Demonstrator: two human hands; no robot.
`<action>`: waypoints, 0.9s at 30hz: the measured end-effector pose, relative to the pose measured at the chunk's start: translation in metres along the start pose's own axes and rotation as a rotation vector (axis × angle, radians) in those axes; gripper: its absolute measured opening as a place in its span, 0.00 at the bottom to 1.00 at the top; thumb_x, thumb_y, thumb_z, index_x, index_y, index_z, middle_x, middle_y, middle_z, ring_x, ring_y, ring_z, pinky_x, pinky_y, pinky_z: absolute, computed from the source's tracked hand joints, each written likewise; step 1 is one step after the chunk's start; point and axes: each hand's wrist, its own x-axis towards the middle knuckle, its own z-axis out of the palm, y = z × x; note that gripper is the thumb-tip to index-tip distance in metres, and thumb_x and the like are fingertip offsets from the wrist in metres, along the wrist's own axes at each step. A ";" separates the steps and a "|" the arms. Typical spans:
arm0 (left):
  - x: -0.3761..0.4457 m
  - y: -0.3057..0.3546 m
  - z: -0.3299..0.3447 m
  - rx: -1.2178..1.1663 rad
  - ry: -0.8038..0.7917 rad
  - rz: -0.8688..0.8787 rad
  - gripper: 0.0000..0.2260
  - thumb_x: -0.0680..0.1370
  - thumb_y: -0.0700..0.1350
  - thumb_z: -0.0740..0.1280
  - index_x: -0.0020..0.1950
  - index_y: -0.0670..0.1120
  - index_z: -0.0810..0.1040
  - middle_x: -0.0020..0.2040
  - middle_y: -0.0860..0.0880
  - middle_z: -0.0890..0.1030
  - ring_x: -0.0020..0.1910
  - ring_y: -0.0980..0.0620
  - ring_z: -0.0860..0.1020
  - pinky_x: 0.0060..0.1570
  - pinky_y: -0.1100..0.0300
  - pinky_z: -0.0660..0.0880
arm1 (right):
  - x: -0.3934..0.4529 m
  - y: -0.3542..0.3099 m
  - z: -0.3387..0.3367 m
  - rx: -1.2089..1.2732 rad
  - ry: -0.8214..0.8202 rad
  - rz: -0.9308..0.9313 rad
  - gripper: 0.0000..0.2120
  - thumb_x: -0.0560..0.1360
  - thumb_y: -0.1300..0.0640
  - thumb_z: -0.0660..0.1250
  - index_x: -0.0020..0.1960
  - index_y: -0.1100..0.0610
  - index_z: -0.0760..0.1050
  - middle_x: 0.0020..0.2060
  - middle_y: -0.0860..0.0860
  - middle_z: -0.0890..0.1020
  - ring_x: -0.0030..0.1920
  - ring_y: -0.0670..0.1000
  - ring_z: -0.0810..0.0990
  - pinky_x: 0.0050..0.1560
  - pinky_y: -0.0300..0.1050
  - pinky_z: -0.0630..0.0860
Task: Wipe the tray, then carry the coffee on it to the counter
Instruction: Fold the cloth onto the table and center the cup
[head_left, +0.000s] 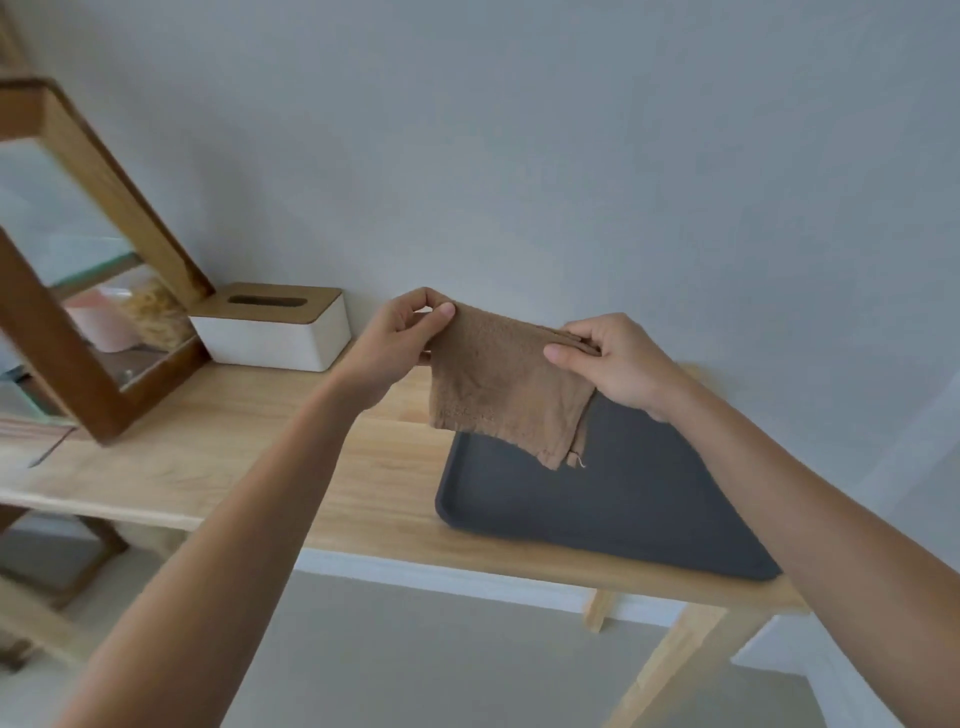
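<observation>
A dark grey tray (597, 509) lies flat on the right part of a light wooden table (218, 447). Above its far edge hangs a brown cloth (498, 384), stretched between both hands. My left hand (400, 338) pinches the cloth's upper left corner. My right hand (618, 358) pinches its upper right corner between thumb and fingers. The cloth's lower edge dangles just over the tray without clearly touching it. No coffee is in view.
A white tissue box with a wooden lid (275, 327) stands against the wall at the back left. A wooden-framed glass cabinet (88, 291) holding containers sits at the far left. The wall runs directly behind the table.
</observation>
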 end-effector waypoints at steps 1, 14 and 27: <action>-0.001 -0.006 -0.016 0.018 0.036 -0.026 0.09 0.81 0.47 0.61 0.43 0.47 0.74 0.38 0.45 0.71 0.38 0.49 0.69 0.42 0.56 0.71 | 0.013 -0.008 0.014 -0.003 -0.023 -0.004 0.19 0.77 0.53 0.66 0.35 0.66 0.69 0.26 0.49 0.64 0.27 0.45 0.62 0.32 0.42 0.60; -0.083 -0.094 -0.153 0.386 -0.218 -0.466 0.11 0.71 0.39 0.74 0.52 0.47 0.84 0.59 0.52 0.82 0.61 0.55 0.78 0.66 0.57 0.70 | 0.043 -0.011 0.163 -0.255 -0.538 -0.211 0.14 0.75 0.48 0.68 0.57 0.53 0.80 0.47 0.44 0.83 0.46 0.42 0.79 0.49 0.36 0.72; -0.097 -0.153 -0.084 1.028 -0.419 -0.504 0.38 0.70 0.73 0.47 0.76 0.62 0.39 0.78 0.59 0.37 0.78 0.50 0.39 0.73 0.37 0.40 | 0.038 0.022 0.197 -0.623 -0.646 -0.134 0.36 0.78 0.40 0.57 0.77 0.57 0.49 0.78 0.55 0.47 0.78 0.53 0.42 0.76 0.61 0.41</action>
